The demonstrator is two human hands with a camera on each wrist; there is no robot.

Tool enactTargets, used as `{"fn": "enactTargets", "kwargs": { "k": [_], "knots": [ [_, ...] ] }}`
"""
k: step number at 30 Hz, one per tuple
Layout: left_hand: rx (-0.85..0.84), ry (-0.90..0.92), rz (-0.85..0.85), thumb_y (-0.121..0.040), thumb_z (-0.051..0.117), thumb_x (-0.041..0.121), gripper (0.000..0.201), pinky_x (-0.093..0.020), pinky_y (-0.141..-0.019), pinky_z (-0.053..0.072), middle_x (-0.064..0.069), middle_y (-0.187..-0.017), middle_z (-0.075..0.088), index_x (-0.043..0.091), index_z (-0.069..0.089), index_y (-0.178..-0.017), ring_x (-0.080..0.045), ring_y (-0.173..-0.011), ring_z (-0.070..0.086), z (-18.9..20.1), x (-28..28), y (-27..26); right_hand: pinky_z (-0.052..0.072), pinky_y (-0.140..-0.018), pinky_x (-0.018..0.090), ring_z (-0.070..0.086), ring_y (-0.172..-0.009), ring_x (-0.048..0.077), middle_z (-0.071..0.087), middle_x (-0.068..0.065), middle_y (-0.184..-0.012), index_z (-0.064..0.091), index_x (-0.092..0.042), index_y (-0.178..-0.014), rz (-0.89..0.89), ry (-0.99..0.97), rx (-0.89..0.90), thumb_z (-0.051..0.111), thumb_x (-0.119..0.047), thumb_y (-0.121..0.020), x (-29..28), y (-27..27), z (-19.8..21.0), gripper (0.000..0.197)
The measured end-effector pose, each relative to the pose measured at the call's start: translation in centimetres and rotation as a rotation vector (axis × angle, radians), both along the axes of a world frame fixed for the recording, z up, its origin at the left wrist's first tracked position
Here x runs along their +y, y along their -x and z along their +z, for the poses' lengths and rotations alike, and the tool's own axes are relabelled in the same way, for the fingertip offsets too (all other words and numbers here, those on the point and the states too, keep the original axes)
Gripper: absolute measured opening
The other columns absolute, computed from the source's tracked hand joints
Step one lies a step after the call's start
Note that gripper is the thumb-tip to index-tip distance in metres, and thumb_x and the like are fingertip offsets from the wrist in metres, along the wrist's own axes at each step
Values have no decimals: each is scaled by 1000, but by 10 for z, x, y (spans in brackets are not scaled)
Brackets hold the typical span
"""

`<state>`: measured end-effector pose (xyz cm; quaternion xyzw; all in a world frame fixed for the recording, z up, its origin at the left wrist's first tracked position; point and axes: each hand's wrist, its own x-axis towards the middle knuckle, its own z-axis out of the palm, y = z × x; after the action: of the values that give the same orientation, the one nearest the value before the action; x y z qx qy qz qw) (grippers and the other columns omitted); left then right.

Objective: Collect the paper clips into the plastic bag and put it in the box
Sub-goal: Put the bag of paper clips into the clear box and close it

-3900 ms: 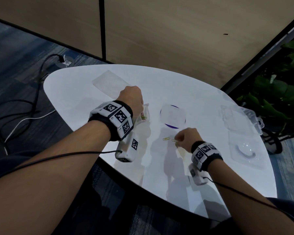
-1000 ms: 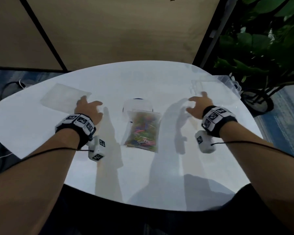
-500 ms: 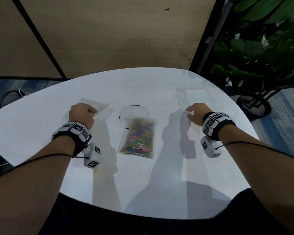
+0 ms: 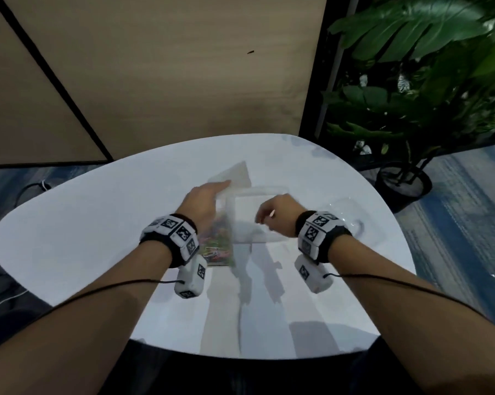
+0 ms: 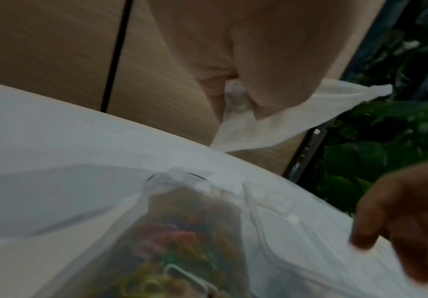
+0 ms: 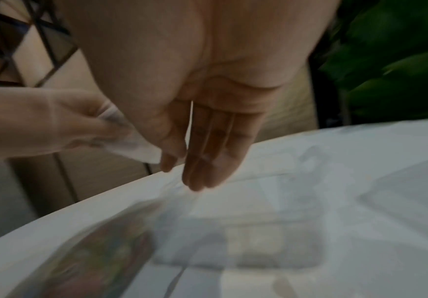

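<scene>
The left hand pinches a thin clear sheet. The right hand hangs loose over the clear box. The bag of paper clips lies on the counter.

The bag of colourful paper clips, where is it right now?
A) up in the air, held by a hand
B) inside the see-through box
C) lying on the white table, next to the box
C: the bag lies flat on the white table, at the left side of the see-through box, not inside it.
</scene>
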<state>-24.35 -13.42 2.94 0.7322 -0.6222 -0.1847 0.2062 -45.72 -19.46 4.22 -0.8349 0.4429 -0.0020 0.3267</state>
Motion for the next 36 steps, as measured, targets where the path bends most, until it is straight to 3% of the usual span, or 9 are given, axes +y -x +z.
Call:
{"fn": "enactTargets", "kwargs": {
  "k": [5, 8, 11, 19, 22, 24, 27, 31, 36],
  "knots": [
    [-36, -299, -154, -101, 41, 6, 51, -31, -115, 35, -3, -153, 47, 27, 47, -147, -24, -140, 45, -19, -19, 52, 48, -96, 34, 57, -114, 29, 64, 9, -122, 69, -23, -108, -495, 176, 157, 60, -20, -86, -52, 95, -17, 24],
    [-56, -364, -223, -93, 43, 4, 48, -31, -104, 45, -4, -136, 63, 25, 63, -131, -26, -126, 58, -28, -29, 66, 36, -108, 51, 31, -137, 42, 27, 17, -150, 27, -24, -148, -662, 6, 517, 75, -58, -71, -57, 145, -50, 97],
    [-19, -371, -200, -85, 62, 13, 29, -31, -88, 54, -2, -112, 72, 26, 72, -109, -23, -105, 67, -35, -43, 68, 34, -108, 54, 29, -139, 41, 19, 15, -153, 8, -29, -150, -716, -139, 593, 71, -84, -40, -50, 167, -72, 138],
    [73, -100, -43, -81, 75, 43, 60, -29, -83, 46, 4, -106, 59, 32, 48, -133, -18, -94, 59, -54, -62, 64, 39, -107, 52, 34, -137, 38, 27, 17, -148, 13, -20, -150, -742, -117, 568, 64, -88, -31, -48, 167, -75, 146],
    [126, -53, -17, -86, 71, 35, 34, -28, -80, 50, 4, -96, 65, 32, 62, -118, -20, -86, 62, -54, -70, 66, 42, -102, 50, 33, -138, 36, 31, 9, -145, 23, -24, -147, -620, -164, 742, 51, -100, -29, -44, 169, -78, 143],
    [-7, -165, -27, -90, 64, 32, 13, -26, -75, 49, 1, -86, 66, 24, 71, -97, -21, -81, 60, -55, -76, 66, 47, -97, 45, 42, -130, 35, 40, 5, -134, 38, -26, -141, -507, -64, 828, 60, -84, -56, -43, 176, -74, 106],
    [-187, -319, -52, -88, 55, 21, 17, -26, -67, 47, -8, -85, 68, 18, 70, -82, -29, -86, 66, -57, -79, 59, 51, -90, 41, 53, -119, 34, 51, 14, -128, 58, -29, -116, -601, -42, 678, 67, -65, -71, -61, 175, -53, 59],
    [-297, -185, -16, -78, 75, 22, 51, -38, -98, 47, -10, -128, 50, 21, 55, -126, -30, -116, 54, -66, -83, 50, 54, -63, 34, 66, -78, 28, 68, 17, -104, 60, -8, -111, -901, -1, 76, 59, -46, -89, -88, 153, -35, 45],
    [-346, -65, -3, -84, 70, 30, 36, -38, -104, 36, -7, -126, 47, 24, 62, -119, -28, -118, 47, -66, -73, 37, 48, -46, 26, 57, -53, 17, 64, 13, -90, 50, -8, -115, -987, -104, -567, 46, -29, -100, -84, 111, -22, 27]
  ]
}}
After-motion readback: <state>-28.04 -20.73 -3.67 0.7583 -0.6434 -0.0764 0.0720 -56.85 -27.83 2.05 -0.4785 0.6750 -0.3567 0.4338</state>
